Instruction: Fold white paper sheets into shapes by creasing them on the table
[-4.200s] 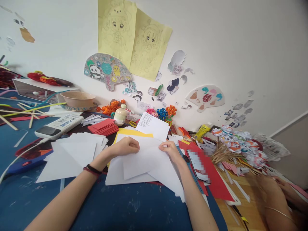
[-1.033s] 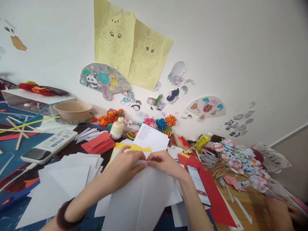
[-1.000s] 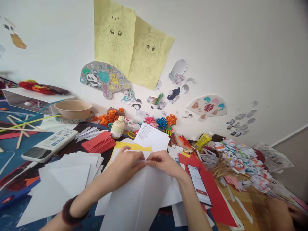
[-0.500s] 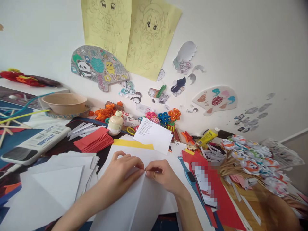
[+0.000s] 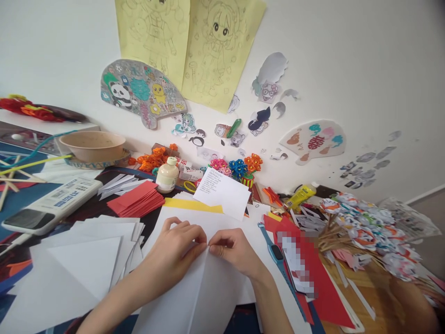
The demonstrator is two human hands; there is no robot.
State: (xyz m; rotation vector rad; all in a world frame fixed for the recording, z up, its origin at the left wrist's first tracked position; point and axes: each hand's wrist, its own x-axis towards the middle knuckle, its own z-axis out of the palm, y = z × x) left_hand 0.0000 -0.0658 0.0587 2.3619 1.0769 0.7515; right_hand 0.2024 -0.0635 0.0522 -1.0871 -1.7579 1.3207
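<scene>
Both hands pinch the far tip of a white sheet of paper [image 5: 208, 292], which has a lengthwise crease running toward me. My left hand [image 5: 175, 253] grips the tip from the left, thumb and fingers pressed together. From the right, my right hand [image 5: 234, 253] pinches the same tip, its fingertips almost touching the left ones. Under the sheet lie more white papers and a yellow strip [image 5: 194, 204]. A white card with handwriting [image 5: 222, 191] rests just beyond the hands. To the left is a stack of white paper [image 5: 83, 264], the top piece folded.
Red paper slips [image 5: 136, 198] and a glue bottle [image 5: 167, 175] stand at the back left, near a white power bank-like device [image 5: 55, 206]. On the right are a blue watch [image 5: 277, 253], a phone [image 5: 298, 266], red paper [image 5: 327, 287] and several paper flowers [image 5: 365, 232].
The hands keep their pinch on the paper tip with hardly any movement. The camera view has tilted slightly, so the wall items sit a little differently.
</scene>
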